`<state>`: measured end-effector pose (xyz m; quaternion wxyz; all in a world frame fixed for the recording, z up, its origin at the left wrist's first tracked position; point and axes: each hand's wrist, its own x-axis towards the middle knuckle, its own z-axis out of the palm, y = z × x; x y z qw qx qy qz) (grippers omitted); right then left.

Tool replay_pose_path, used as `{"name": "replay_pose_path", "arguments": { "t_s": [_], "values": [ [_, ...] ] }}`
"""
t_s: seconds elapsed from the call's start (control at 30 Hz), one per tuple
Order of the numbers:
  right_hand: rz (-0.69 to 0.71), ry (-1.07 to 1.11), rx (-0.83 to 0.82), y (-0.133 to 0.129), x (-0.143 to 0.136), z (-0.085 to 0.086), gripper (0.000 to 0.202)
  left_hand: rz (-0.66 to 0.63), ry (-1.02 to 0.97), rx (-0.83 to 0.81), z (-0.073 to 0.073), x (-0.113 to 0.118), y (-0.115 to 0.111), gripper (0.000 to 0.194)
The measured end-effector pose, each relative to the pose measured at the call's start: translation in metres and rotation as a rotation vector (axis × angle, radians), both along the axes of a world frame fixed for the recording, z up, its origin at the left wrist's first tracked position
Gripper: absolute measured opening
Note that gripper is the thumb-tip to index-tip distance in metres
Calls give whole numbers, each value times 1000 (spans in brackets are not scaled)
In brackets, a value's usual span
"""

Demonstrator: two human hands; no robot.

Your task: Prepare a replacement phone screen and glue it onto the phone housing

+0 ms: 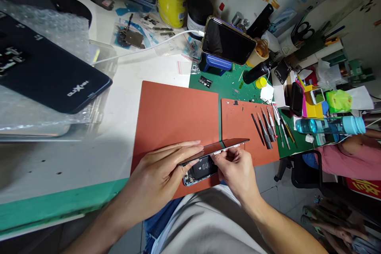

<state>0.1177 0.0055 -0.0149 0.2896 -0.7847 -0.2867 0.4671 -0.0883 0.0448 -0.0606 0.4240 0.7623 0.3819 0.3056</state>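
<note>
An opened phone body (203,169), its dark battery showing, lies at the front edge of the brown-red mat (175,115). Its screen panel (228,143) stands tilted up along the far side of the body. My left hand (166,166) holds the left end of the phone, fingers behind the panel and thumb at its near side. My right hand (236,166) has its fingers pinched at the panel's lower edge over the right part of the body; its fingertips cover whatever lies between them.
Screwdrivers and tweezers (266,131) lie on the right mat (232,119). Behind, a propped phone (228,41) rests on a blue stand (217,63). A large dark phone back (56,67) lies at the left. A water bottle (330,125) and a seated person (348,158) are at the right.
</note>
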Motion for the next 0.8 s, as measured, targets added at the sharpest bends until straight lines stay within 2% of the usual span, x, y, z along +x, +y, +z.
{"name": "replay_pose_path", "arguments": {
  "t_s": [0.33, 0.53, 0.7, 0.8],
  "values": [
    [48, -59, 5, -3, 2, -4, 38, 0, -3, -7, -1, 0, 0, 37],
    [20, -53, 60, -3, -2, -11, 40, 10, -4, -21, -2, 0, 2, 31],
    [-15, -10, 166, -22, 5, 1, 34, 26, -2, -16, 0, 2, 7, 29],
    [34, -178, 337, -30, 28, 11, 29, 48, 6, -12, 1, 4, 8, 30]
  ]
}}
